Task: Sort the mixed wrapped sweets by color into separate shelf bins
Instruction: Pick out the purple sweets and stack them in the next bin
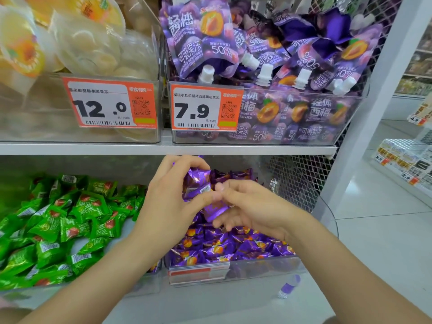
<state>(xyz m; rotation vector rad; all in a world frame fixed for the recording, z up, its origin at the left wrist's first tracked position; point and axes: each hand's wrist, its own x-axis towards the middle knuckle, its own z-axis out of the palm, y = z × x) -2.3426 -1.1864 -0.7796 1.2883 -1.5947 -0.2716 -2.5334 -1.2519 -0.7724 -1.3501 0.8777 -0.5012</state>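
Green sweets (58, 225) fill the left bin (145, 286). Over the purple bin (264, 265), the left hand (170, 199) has its grip clamped on purple sweets (196, 183). The right hand (254, 206) touches them, but I cannot tell its grip. The hands hide the back of this bin, and its label (198, 272) is unreadable.

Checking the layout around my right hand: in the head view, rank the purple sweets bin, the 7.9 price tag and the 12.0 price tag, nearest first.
1. Purple sweets bin, directly under the right hand.
2. 7.9 price tag, on the shelf above.
3. 12.0 price tag, above, farther left.
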